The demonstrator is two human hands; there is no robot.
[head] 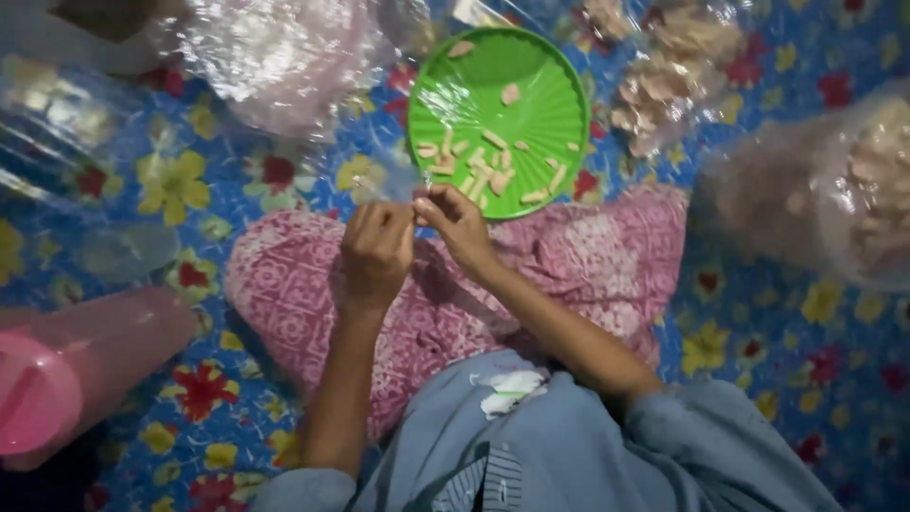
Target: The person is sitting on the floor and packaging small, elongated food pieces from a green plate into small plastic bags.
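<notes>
We sit on a floor mat (171, 180) printed blue with yellow and red flowers, our knees under a pink patterned cloth (588, 256), and everything lies on that mat. The largest things ring us: a big clear bag of pale snack pieces (834, 190) at the mat's right edge, a pinkish crumpled plastic bag (275, 57) at the far edge, a smaller bag of the same pale pieces (673, 66) towards the far right corner, and a pink plastic jar (66, 379) lying on its side at the near left edge. The green round plate (540, 85) sits just beyond our knees, scattered with small pale snack sticks (474, 166).

Our left hand (376, 254) and right hand (457, 220) meet just at the plate's near rim, fingertips pinched together on a small clear plastic wrapper (417, 197); whether a stick is already inside it we cannot tell, since it is tiny and blurred.

We judge the main risk to be the thin film slipping from so light a pinch, dropping what it holds onto the cloth on our lap. A wrist swinging forward could also tip the plate, which seems to rest partly on our knee, and scatter the sticks over the mat. The bags crowd close round the plate, so reaching past it to the far edge would mean brushing them.
</notes>
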